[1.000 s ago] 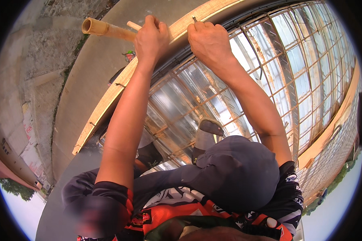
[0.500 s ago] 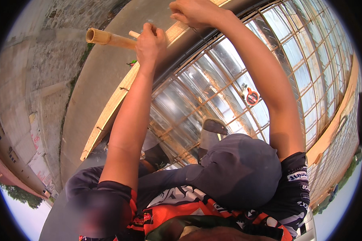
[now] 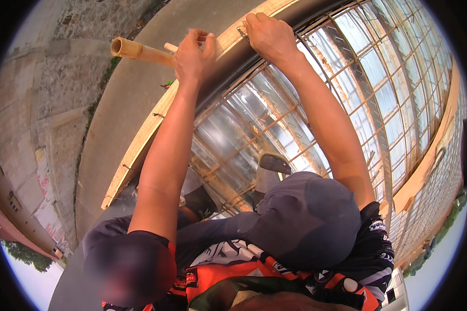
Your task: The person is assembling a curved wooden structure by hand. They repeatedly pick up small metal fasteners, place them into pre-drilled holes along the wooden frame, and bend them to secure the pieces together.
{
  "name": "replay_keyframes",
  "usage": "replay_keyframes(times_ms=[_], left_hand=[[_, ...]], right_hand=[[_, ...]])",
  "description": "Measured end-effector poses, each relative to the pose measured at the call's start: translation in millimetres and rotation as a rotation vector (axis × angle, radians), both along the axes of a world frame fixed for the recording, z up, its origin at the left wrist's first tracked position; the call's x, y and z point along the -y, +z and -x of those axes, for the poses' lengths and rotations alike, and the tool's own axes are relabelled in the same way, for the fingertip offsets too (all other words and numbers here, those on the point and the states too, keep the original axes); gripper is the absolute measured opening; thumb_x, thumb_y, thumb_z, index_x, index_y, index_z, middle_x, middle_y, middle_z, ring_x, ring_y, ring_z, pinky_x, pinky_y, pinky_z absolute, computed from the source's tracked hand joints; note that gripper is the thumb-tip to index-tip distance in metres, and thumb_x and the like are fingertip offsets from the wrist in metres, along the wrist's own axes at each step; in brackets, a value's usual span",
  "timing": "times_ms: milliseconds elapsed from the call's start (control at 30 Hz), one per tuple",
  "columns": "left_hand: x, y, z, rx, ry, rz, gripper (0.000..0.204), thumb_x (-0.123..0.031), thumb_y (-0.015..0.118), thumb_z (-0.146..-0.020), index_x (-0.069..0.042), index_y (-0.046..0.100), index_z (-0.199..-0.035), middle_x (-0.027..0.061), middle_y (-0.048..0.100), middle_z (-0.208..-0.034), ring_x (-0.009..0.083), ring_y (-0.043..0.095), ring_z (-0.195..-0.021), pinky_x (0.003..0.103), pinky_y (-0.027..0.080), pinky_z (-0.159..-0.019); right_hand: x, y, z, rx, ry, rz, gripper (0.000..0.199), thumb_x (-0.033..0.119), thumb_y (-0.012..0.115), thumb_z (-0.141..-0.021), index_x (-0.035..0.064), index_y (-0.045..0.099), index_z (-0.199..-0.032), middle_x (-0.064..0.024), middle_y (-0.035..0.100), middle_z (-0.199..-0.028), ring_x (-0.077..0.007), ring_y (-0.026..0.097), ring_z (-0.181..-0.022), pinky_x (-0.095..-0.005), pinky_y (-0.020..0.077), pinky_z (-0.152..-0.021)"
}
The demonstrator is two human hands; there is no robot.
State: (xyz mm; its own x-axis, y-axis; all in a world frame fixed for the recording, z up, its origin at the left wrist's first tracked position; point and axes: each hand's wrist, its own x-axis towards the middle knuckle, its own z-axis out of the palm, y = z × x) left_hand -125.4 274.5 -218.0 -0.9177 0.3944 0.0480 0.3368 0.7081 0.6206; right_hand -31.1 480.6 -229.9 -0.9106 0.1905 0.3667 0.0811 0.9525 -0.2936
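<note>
A bent wire [image 3: 242, 31] stands at the pale board [image 3: 230, 40], far side of the rebar grid [image 3: 257, 136]. The right hand [image 3: 270, 37] has its fingers bunched against it (pinching or not, I cannot tell). Left, near a bamboo pole [image 3: 142, 52], the left hand [image 3: 193, 56] curls loosely, its grip unclear.

The right hand [image 3: 270, 40] curls its fingers [image 3: 254, 23], forearm [image 3: 324, 103] below. Left of it, the left hand [image 3: 193, 58] is half-curled.
</note>
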Motion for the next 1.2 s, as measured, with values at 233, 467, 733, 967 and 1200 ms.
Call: replay_keyframes(times_ms=[233, 467, 733, 967, 1200], left_hand=[[-21.4, -5.4, -6.9, -0.147, -0.300, -0.226, 0.029, -0.031, 0.079, -0.100, -0.012, 0.083, -0.121, 0.0100, 0.080, -0.114, 0.0335, 0.071, -0.112, 0.046, 0.053, -0.103], [-37.5, -16.7, 7.0, 0.258, -0.149, -0.366, 0.027, -0.024, 0.080, -0.103, -0.006, 0.081, -0.123, 0.0054, 0.079, -0.108, 0.0160, 0.071, -0.098, 0.033, 0.057, -0.085], [-44.6, -4.1, 12.9, 0.401, -0.126, -0.315, 0.024, -0.022, 0.082, -0.103, -0.005, 0.081, -0.120, 0.0036, 0.078, -0.101, 0.0085, 0.069, -0.087, 0.025, 0.055, -0.076], [-36.7, -21.5, 26.1, 0.689, -0.142, -0.683, 0.026, -0.023, 0.077, -0.107, -0.001, 0.078, -0.120, 0.0065, 0.079, -0.107, 0.0130, 0.073, -0.092, 0.030, 0.059, -0.081], [-5.6, 113.2, 45.8, -0.325, -0.899, 0.289, 0.027, -0.025, 0.075, -0.104, -0.012, 0.078, -0.127, 0.0062, 0.076, -0.120, 0.0263, 0.069, -0.119, 0.045, 0.054, -0.105]], right_hand=[[-3.7, 15.4, -6.3, 0.085, 0.099, -0.022, 0.019, 0.028, 0.065, -0.108, 0.0092, 0.062, -0.110, -0.0126, 0.068, -0.095, -0.0399, 0.075, -0.084, -0.0512, 0.0618, -0.072], [-20.4, 41.9, 20.2, 0.461, 0.187, 0.033, 0.024, 0.026, 0.061, -0.107, 0.0126, 0.074, -0.121, -0.0151, 0.080, -0.110, -0.0386, 0.078, -0.104, -0.0543, 0.0628, -0.088], [2.8, 47.1, 10.9, 0.498, 0.037, 0.141, 0.027, 0.023, 0.058, -0.104, 0.0054, 0.077, -0.113, -0.0216, 0.081, -0.105, -0.0407, 0.079, -0.099, -0.0532, 0.0632, -0.086], [63.4, 37.1, 3.7, 0.210, -0.099, 0.328, 0.018, 0.012, 0.068, -0.091, -0.0022, 0.079, -0.094, -0.0244, 0.081, -0.092, -0.0414, 0.082, -0.088, -0.0507, 0.0662, -0.080], [15.3, 63.9, -31.8, 0.437, 0.002, 0.746, 0.037, 0.017, 0.062, -0.095, 0.0007, 0.079, -0.125, -0.0255, 0.079, -0.121, -0.0397, 0.075, -0.119, -0.0480, 0.0592, -0.103]])
